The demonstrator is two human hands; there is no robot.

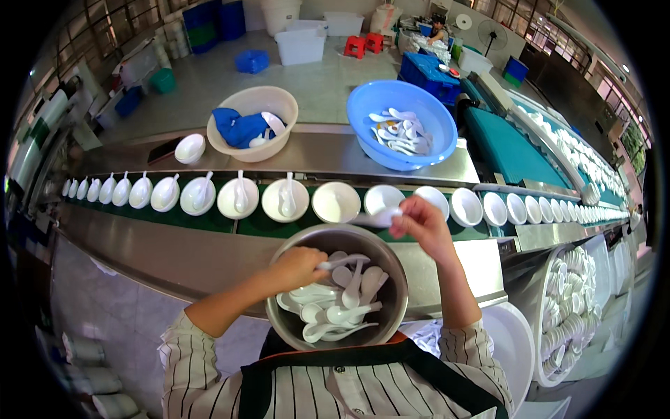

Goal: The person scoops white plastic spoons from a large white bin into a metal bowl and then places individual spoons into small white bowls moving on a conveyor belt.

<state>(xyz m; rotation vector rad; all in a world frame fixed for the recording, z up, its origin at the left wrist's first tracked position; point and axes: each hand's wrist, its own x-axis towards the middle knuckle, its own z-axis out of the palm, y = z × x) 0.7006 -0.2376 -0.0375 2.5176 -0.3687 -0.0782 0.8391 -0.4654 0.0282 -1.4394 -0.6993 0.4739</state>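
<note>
My left hand [299, 269] is closed around a white soup spoon [347, 260] over the steel bowl [398, 276], where many more white spoons [354, 285] lie heaped. My right hand [421, 225], raised above the conveyor, pinches the handle of another white spoon [377, 218], blurred by motion. This spoon is just in front of the row of small white bowls. Close to it stand a spoonless bowl [384, 200] and, to its left, another without a spoon [336, 202]. Farther left, each bowl [285, 200] holds one spoon.
Beyond the green conveyor belt [263, 222], a cream basin [290, 133] holds blue cloth and a blue basin [447, 145] holds spoons. A small white bowl [190, 149] sits beside a dark phone [163, 150]. At right, a white tub [520, 335] stands near a crate of stacked dishes [569, 300].
</note>
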